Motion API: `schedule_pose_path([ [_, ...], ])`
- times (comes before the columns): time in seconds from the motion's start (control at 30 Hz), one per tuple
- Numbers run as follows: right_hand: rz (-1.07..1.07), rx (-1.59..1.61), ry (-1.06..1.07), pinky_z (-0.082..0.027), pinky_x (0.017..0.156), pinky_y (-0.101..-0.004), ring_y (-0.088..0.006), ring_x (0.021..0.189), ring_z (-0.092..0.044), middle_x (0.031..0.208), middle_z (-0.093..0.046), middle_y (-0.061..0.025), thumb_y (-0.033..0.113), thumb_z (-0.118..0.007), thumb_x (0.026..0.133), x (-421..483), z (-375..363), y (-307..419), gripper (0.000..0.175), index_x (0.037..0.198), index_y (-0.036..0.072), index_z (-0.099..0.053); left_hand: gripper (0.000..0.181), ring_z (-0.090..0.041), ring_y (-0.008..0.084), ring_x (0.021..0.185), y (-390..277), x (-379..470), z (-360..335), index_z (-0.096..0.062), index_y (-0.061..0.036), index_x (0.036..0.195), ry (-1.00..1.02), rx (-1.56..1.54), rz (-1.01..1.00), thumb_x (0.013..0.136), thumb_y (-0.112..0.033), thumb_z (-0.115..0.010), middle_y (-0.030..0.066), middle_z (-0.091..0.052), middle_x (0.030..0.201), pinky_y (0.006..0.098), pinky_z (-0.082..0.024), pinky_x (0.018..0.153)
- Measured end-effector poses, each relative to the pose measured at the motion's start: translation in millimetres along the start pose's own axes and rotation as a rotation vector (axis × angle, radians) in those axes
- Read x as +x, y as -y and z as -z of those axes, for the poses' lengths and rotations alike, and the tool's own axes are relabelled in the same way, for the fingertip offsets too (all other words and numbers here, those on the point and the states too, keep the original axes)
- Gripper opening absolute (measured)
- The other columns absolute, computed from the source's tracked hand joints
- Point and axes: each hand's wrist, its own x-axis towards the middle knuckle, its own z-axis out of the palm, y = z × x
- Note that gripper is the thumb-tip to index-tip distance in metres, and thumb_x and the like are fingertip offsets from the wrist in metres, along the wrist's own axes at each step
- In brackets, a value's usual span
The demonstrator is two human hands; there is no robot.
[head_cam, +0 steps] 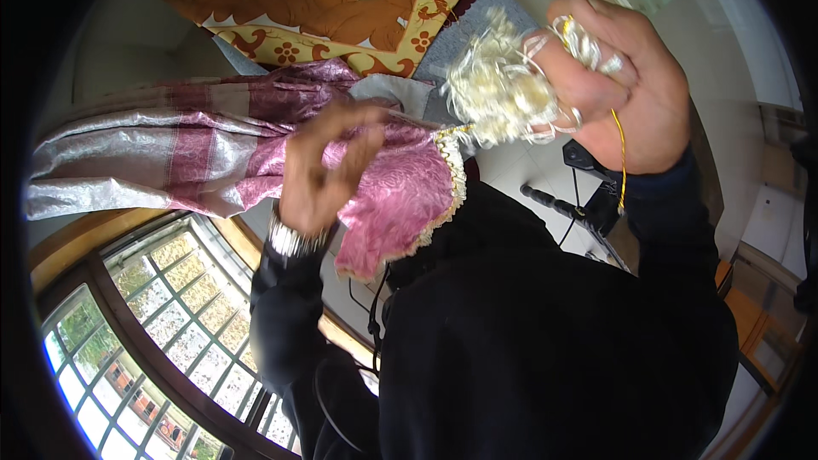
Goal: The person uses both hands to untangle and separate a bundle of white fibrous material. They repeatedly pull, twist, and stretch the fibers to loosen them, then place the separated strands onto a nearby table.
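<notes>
A pink and silver patterned curtain (211, 140) stretches from the left towards me. Cream gathered trim (454, 172) runs along its near pink end. Against this fabric is my left hand (326, 166), blurred, fingers bent, a metal-band watch (291, 236) at its wrist. Whether it grips the cloth I cannot tell. Held up at the upper right, my right hand (620, 83) is closed around a loose bundle of shiny cream strands (501, 89). A yellow cord (620, 147) hangs from that hand along the wrist. A short yellowish cord links the curtain's trim with the bundle.
Beyond the curtain lies an orange-brown patterned blanket (313, 13). A barred window (192, 313) is at the lower left. Black stand-like equipment (581, 204) stands on the tiled floor below my right arm. Wooden furniture (760, 326) sits at the right edge.
</notes>
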Motion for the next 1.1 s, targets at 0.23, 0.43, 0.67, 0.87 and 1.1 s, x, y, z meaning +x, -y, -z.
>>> schedule_pose_path([
  [0.23, -0.069, 0.365, 0.297, -0.031, 0.051, -0.0261, -0.0103, 0.050, -0.028, 0.049, -0.031, 0.0029, 0.021, -0.036, 0.092, -17.6, 30.3, 6.2, 0.029, 0.064, 0.012, -0.034, 0.032, -0.038, 0.0060, 0.049, 50.8, 37.2, -64.2, -0.055, -0.0016, 0.061, 0.306, -0.074, 0.002, 0.090, -0.014, -0.059, -0.0003, -0.048, 0.054, 0.0221, -0.034, 0.047],
  [0.43, -0.181, 0.384, 0.016, -0.029, 0.049, -0.0239, -0.0073, 0.049, -0.027, 0.058, -0.031, 0.0025, 0.023, -0.049, 0.089, -30.9, 33.8, -19.8, 0.034, 0.060, 0.012, -0.034, 0.043, -0.032, 0.0053, 0.041, 70.7, 47.0, -46.0, -0.045, -0.0056, 0.050, -0.049, 0.051, -0.044, 0.090, -0.015, -0.057, -0.0033, -0.037, 0.045, 0.0238, -0.030, 0.041],
  [0.67, -0.173, 0.366, -0.594, -0.051, 0.074, -0.0310, -0.0121, 0.065, -0.054, 0.063, -0.047, -0.0007, 0.027, -0.053, 0.087, -95.7, 101.0, -19.9, 0.028, 0.104, 0.005, -0.054, 0.035, -0.042, 0.0134, 0.037, 116.2, 36.5, 78.3, -0.059, -0.0027, 0.055, -0.633, 0.805, 0.040, 0.084, -0.021, -0.053, 0.0080, -0.053, 0.046, 0.0333, -0.033, 0.037],
  [0.87, -0.060, 0.221, -0.883, -0.048, 0.085, -0.0370, -0.0229, 0.097, -0.055, 0.107, -0.056, -0.0125, 0.026, -0.044, 0.092, -82.2, 272.8, -36.5, 0.032, 0.116, 0.005, -0.049, 0.036, -0.045, 0.0172, 0.035, 146.3, -5.3, 181.7, -0.054, -0.0009, 0.047, -0.695, 1.178, -0.021, 0.081, -0.013, -0.053, 0.0145, -0.050, 0.042, 0.0359, -0.033, 0.036],
  [1.1, -0.279, -0.813, -1.043, -0.046, 0.084, -0.0372, -0.0279, 0.099, -0.056, 0.106, -0.059, -0.0158, 0.021, -0.044, 0.087, -114.9, 516.3, -55.5, 0.025, 0.100, 0.003, -0.056, 0.030, -0.053, 0.0205, 0.038, 140.0, -34.3, 249.6, -0.062, -0.0052, 0.053, -0.234, 2.157, -0.150, 0.081, -0.014, -0.057, 0.0119, -0.061, 0.052, 0.0372, -0.044, 0.039],
])
